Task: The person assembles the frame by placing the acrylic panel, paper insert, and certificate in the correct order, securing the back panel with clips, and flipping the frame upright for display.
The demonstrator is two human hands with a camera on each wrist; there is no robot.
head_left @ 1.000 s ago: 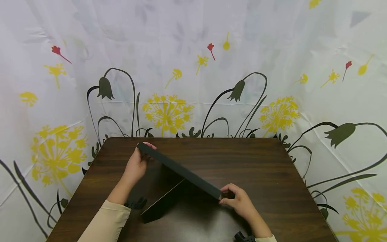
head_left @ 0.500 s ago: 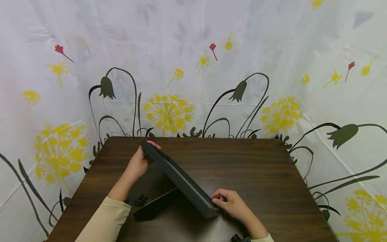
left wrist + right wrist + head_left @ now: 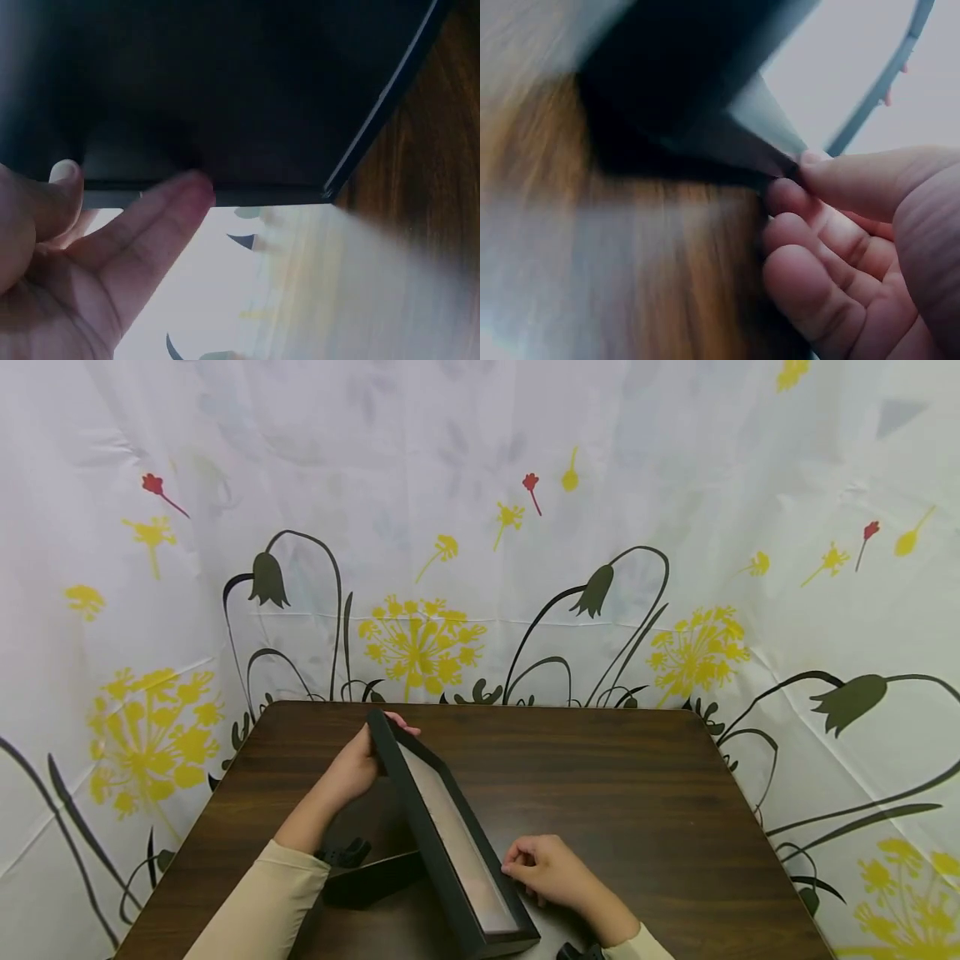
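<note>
A black picture frame (image 3: 435, 860) is held tilted over the table, its pale front panel (image 3: 461, 839) turned toward the right. From its back a black easel leg (image 3: 375, 878) sticks out to the left. My left hand (image 3: 352, 768) grips the far upper end; in the left wrist view its fingers (image 3: 150, 232) lie along the edge of the dark back. Near the lower right side, my right hand (image 3: 551, 872) pinches the frame's rim between thumb and fingers, which the right wrist view shows close up. The left fingertips are partly hidden behind the frame in the head view.
A dark wood table (image 3: 615, 777) lies under the frame. White fabric with flower prints (image 3: 480, 527) hangs behind the table and along both sides. Black wrist straps (image 3: 345, 853) sit at both sleeves.
The frame has turned from edge-on so that its pale front shows, with its near end swinging down toward me. My right hand has moved left and slightly down; the left went slightly right.
</note>
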